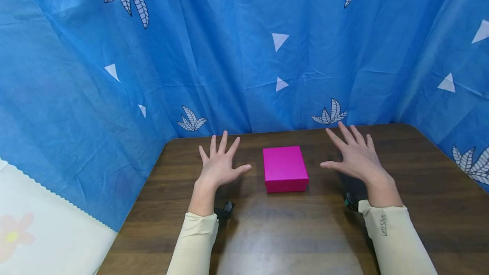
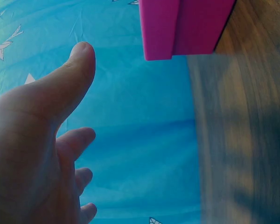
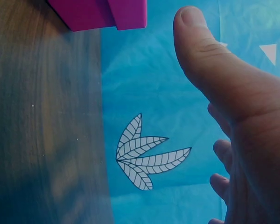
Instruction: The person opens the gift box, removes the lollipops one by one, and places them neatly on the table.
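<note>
A bright pink square box (image 1: 284,164) with its lid on sits on the brown wooden table (image 1: 282,232), between the two hands. To its left, my left hand (image 1: 219,166) is spread above the table, thumb pointing toward the box and apart from it. On the other side my right hand (image 1: 355,156) hovers with fingers splayed, its thumb also toward the box. Both hands hold nothing. In the left wrist view the box's corner (image 2: 177,30) shows beyond the thumb; the right wrist view has the box (image 3: 100,14) at its top edge.
A blue curtain (image 1: 244,54) printed with leaves and white triangles hangs behind and beside the table. White cloth (image 1: 46,228) with a flower print lies at the lower left. Small dark wrist cameras (image 1: 225,210) sit under both wrists, below the cream sleeves.
</note>
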A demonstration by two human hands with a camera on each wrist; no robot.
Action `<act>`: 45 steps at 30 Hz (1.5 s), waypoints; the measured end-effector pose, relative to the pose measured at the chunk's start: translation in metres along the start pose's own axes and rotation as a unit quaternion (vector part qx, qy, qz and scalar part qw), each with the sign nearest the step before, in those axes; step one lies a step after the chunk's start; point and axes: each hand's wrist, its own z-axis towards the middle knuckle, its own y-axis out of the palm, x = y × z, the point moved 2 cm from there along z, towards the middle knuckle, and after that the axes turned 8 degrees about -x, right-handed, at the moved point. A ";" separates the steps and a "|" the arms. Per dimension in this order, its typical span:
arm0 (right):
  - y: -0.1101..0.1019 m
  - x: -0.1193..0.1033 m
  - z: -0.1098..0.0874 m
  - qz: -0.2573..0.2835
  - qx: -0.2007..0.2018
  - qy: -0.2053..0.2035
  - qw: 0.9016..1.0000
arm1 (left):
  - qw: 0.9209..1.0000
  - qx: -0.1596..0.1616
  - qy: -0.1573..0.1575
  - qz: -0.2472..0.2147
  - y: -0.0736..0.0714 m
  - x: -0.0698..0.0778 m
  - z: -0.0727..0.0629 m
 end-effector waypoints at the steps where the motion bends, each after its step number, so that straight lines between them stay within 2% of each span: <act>1: 0.000 0.000 0.000 0.000 0.000 0.000 1.000 | 1.000 0.001 0.000 0.001 0.000 0.000 0.000; 18: 0.005 0.003 0.001 -0.005 -0.006 0.004 1.000 | 1.000 0.012 -0.003 0.016 0.003 0.000 -0.001; 26: 0.001 0.000 0.001 -0.006 -0.004 -0.006 1.000 | 1.000 0.006 0.000 -0.003 0.003 0.000 0.000; 31: 0.002 -0.003 0.000 -0.002 -0.004 -0.016 1.000 | 1.000 0.012 0.007 0.005 0.002 0.001 0.000; 35: 0.004 -0.005 0.001 0.005 0.011 -0.031 0.999 | 1.000 0.023 0.021 0.000 0.002 0.003 0.000; 40: 0.006 -0.005 0.004 0.035 0.025 -0.057 0.997 | 0.999 0.016 0.042 -0.017 0.005 0.007 0.003; 43: 0.009 -0.006 0.005 0.063 0.011 -0.064 0.996 | 0.996 0.001 0.068 -0.055 0.009 0.009 0.006; 45: 0.011 -0.007 0.007 0.081 -0.001 -0.066 0.994 | 0.991 -0.012 0.092 -0.096 0.012 0.011 0.009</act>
